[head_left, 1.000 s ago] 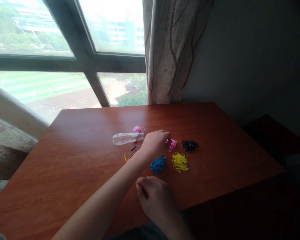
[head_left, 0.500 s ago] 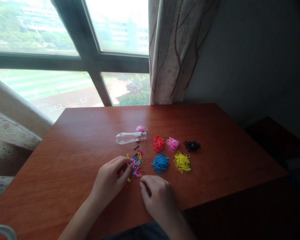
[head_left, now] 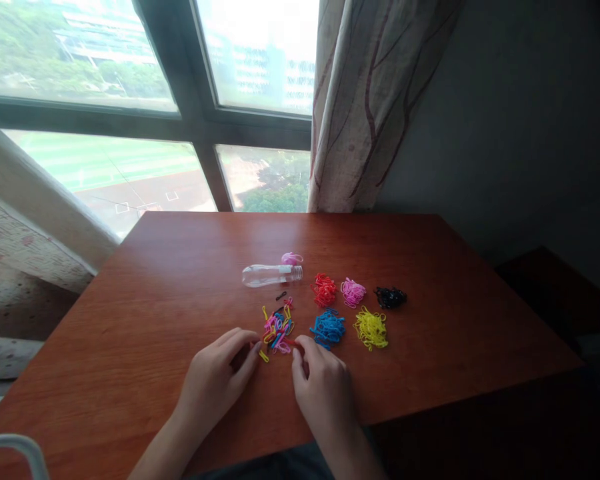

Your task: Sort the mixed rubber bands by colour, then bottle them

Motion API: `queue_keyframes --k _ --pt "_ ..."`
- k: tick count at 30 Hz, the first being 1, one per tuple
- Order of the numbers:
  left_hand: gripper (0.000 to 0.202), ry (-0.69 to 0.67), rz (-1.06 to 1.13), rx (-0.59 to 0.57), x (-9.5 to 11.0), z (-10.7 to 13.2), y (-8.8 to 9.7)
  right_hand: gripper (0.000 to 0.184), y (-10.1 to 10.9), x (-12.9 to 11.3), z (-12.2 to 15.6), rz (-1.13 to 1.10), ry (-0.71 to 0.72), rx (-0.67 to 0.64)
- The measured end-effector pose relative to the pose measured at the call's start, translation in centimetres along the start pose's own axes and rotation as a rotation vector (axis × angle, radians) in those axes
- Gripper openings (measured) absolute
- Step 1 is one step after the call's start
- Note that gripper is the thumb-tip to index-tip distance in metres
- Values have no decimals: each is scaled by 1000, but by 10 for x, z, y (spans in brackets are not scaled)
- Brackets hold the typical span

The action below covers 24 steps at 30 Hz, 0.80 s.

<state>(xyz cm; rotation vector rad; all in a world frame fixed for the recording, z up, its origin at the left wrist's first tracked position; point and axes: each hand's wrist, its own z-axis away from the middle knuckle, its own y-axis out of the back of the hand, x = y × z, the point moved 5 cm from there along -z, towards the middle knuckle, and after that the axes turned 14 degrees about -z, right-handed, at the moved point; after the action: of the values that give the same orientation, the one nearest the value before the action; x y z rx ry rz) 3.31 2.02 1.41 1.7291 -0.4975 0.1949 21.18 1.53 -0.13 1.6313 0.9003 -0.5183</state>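
A mixed heap of small coloured rubber bands [head_left: 278, 331] lies on the table between my two hands. My left hand [head_left: 223, 370] is closed in a pinch at the heap's left edge; what its fingertips hold, if anything, is too small to make out. On the heap's right side, my right hand [head_left: 325, 377] pinches a red rubber band [head_left: 291, 342] between thumb and forefinger. Sorted piles lie to the right: red bands [head_left: 325, 291], pink bands [head_left: 353, 292], black bands [head_left: 391, 297], blue bands [head_left: 328, 328] and yellow bands [head_left: 371, 328].
A clear plastic bottle [head_left: 267, 275] lies on its side behind the heap, its neck pointing right. Just behind that neck is a translucent pink piece [head_left: 292, 258]. The brown wooden table [head_left: 130, 333] meets a window and curtain [head_left: 355, 133]. A pale curved bar [head_left: 20, 443] shows at lower left.
My left hand has drawn back from over the heap to its near left edge. My right hand has moved forward to the heap, and a red band now shows at its fingertips. The view shifted slightly.
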Motion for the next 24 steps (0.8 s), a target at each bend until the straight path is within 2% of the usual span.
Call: queue_keyframes --k 6,24 --pt "16 6 -25 -16 0 0 -2 16 0 -2 2 -83 34 -66" --pt "18 2 -105 -55 -1 0 -9 19 -8 -5 -4 -79 63 -141"
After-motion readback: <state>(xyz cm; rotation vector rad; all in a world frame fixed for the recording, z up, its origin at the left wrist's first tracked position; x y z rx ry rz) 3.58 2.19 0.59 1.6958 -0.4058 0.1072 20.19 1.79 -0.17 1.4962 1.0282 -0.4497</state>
